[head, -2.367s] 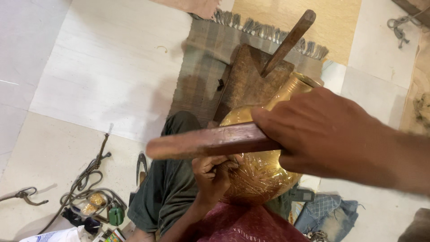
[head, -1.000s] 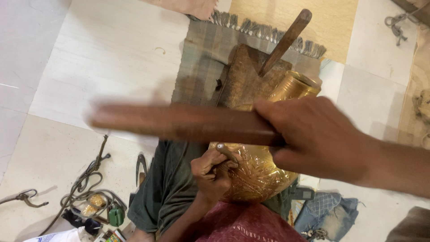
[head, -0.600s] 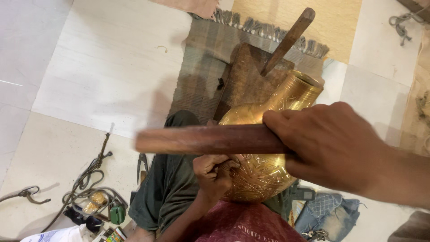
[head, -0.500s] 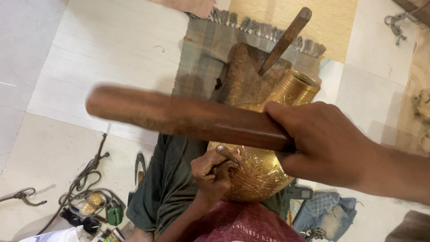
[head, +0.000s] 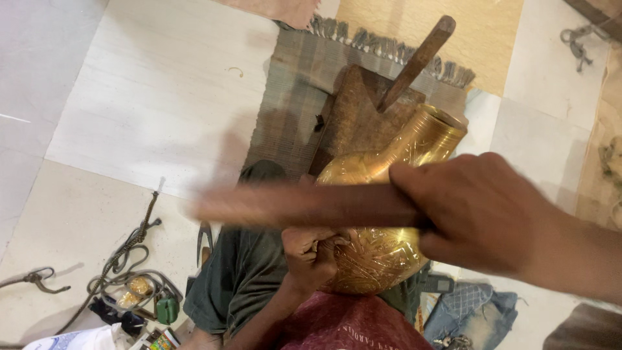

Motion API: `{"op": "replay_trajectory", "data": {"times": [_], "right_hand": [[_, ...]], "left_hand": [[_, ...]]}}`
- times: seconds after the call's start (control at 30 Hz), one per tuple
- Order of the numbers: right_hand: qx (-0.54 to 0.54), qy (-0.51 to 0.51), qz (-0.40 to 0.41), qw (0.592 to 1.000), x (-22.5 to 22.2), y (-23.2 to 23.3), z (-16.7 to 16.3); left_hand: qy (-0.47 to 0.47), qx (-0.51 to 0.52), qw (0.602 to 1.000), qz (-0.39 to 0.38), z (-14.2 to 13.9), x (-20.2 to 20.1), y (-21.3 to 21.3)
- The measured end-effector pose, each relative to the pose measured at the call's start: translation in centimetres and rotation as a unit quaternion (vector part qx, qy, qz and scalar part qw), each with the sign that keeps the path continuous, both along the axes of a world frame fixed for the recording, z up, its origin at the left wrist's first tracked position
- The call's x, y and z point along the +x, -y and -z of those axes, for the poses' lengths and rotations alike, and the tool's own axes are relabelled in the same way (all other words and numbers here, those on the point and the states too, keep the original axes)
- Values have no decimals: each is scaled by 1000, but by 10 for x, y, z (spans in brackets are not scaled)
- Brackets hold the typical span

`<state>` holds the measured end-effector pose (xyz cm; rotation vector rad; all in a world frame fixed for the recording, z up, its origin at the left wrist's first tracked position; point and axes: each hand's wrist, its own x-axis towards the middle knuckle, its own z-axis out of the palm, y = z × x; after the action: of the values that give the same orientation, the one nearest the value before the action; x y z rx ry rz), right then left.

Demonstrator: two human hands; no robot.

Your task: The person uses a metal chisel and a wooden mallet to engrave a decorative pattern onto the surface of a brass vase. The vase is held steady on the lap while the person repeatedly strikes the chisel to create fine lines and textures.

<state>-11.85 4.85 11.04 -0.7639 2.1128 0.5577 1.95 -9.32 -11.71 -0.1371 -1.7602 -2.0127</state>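
The right hand (head: pixel 492 214) is closing its grip around one end of a wooden stick (head: pixel 304 206), which is blurring with motion just above the brass pot (head: pixel 382 246). The pot is lying tilted across the person's lap, its neck pointing up towards a wooden block (head: pixel 356 116) on the fringed mat (head: pixel 291 97). The left hand (head: pixel 311 249) is pressing against the pot's engraved belly, fingers curled; whether it is gripping a small tool I cannot tell. Good work here probably means short, even taps, keeping the pot braced against the lap so it is not rolling, and the left fingers staying clear of the stick.
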Motion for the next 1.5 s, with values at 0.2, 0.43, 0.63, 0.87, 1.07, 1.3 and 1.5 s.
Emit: {"op": "replay_trajectory", "data": {"times": [0.2,0.43,0.63,0.87,1.07,1.3,1.5], "right_hand": [[-202,-23,62,977,1,13,-13],[-228,-19,97,969,3,12,-14],[-183,-24,36,982,11,-2,-1],[-164,-22,187,968,23,-35,17],[-535,-98,539,643,80,-104,102],[-540,-104,645,531,187,-137,156],[-466,-118,653,586,221,-108,151]], "left_hand": [[19,-34,999,-21,-4,4,-1],[-8,-15,1000,-9,1,5,-2],[-59,-38,995,-67,24,10,-8],[67,71,986,-135,24,9,-4],[-5,220,972,85,-6,-13,25],[62,73,953,286,-28,-32,55],[10,-3,955,298,-24,-34,62]]}}
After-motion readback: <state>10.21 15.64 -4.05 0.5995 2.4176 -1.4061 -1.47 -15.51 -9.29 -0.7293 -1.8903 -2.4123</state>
